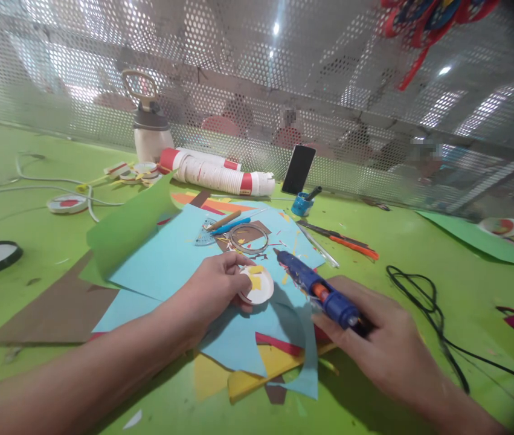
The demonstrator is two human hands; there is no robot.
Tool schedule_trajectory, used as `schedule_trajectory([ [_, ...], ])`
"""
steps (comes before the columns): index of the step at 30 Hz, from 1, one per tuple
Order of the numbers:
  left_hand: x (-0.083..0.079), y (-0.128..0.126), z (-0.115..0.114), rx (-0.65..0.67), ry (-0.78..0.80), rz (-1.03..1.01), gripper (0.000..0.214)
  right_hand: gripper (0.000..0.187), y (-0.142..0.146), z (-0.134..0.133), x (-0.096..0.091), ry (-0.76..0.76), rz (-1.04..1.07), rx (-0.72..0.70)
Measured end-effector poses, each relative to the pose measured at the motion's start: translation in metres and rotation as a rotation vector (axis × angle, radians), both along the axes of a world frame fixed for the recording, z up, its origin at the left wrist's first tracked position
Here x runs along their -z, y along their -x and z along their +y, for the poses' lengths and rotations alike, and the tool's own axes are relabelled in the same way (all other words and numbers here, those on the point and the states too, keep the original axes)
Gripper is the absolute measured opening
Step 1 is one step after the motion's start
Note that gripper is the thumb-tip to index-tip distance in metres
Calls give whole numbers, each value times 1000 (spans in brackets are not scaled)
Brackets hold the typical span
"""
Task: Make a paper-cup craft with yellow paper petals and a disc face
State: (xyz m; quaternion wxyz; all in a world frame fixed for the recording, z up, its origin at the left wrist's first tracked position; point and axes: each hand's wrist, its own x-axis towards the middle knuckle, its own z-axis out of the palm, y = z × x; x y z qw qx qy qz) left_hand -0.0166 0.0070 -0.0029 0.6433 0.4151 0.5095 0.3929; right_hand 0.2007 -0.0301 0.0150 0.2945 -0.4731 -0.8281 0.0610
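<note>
Between the thumb and fingers of my left hand [223,281] is a small white paper disc [263,293] with yellow paper pieces on its face. My right hand [381,338] is wrapped round a blue glue gun [318,287], whose nozzle points up and left, a short way from the disc. Beneath both lie light blue paper sheets [157,248]. Just beyond the disc are a grey ring [250,238], a blue pen [232,226], a brown pencil-like stick [224,221] and a clear protractor [205,234], among coloured paper scraps.
White-and-red stacked paper cups [220,175] lie behind the sheets, near a large flask [150,130]. A phone [299,169] leans upright by a small blue pot [302,204]. Scissors with orange handles [351,244] lie right, near a black cable [433,308]. A perforated screen [247,72] closes off the back.
</note>
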Motion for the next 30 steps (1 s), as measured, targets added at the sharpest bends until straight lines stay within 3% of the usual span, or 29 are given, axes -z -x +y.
schedule_trajectory([
  [5, -3, 1, -2, 21, -1, 26, 31, 23, -18, 23, -1, -42, -84, 246],
  [8, -4, 2, -3, 38, -23, 40, 31, 28, -31, 39, -1, 25, -170, 349],
  [13, -4, 3, -3, 34, -47, 27, 33, 36, -49, 58, 4, 263, -303, 302],
  [16, -4, 3, -3, 54, -81, 14, 34, 40, -53, 56, -1, 208, -326, 276],
  [20, -6, 1, -7, 64, -96, 43, 31, 19, -24, 40, -26, -48, -214, 214],
  [23, -6, -1, -9, 89, -106, 58, 29, 14, 17, 29, -42, -65, -263, -85],
  [25, -5, -3, -10, 105, -129, 42, 29, 13, 41, 28, -44, -60, -365, -195],
  [30, 0, -4, -6, 152, -215, 46, 23, 10, 66, 33, -40, -15, -601, -237],
])
